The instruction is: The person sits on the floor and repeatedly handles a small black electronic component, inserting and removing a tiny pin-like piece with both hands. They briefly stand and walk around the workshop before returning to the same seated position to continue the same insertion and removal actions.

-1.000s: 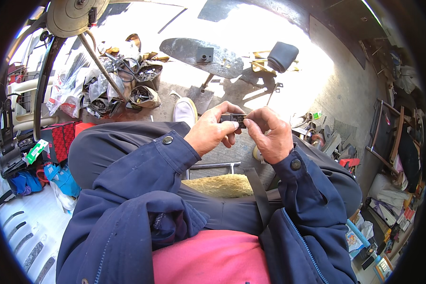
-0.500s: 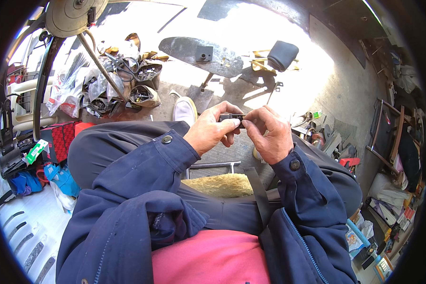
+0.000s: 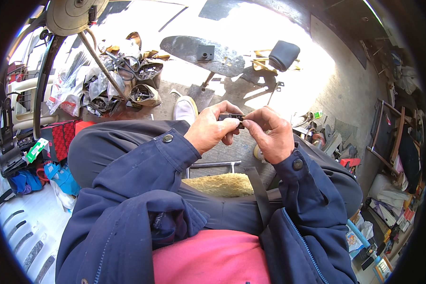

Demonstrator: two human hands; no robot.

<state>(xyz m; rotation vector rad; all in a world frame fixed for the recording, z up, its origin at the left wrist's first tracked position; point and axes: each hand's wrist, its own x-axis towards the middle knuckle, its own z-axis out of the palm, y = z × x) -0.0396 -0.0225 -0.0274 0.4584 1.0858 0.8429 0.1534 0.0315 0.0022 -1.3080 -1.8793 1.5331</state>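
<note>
Between my two hands, above my lap, is a small dark oblong piece (image 3: 231,116) with a jagged or notched right end; its exact kind I cannot make out. My left hand (image 3: 212,127) grips it with the thumb along the near side and the fingers curled behind. At its right end, my right hand (image 3: 271,131) has thumb and forefinger pinched together, touching the piece or something tiny on it that is too small to tell. Beyond the hands stands a metal post with a long flat plate (image 3: 180,51) on top.
Opened bags of small metal parts (image 3: 149,71) stand on the floor at the left, beside a machine with a round wheel (image 3: 73,16). A dark rounded block (image 3: 284,55) lies beyond the hands. Scattered tools and parts (image 3: 326,137) lie right of my knee. A yellow foam pad (image 3: 220,184) is below my hands.
The right thumb and forefinger have shifted slightly against the end of the dark piece. The left hand keeps its hold, and little else differs.
</note>
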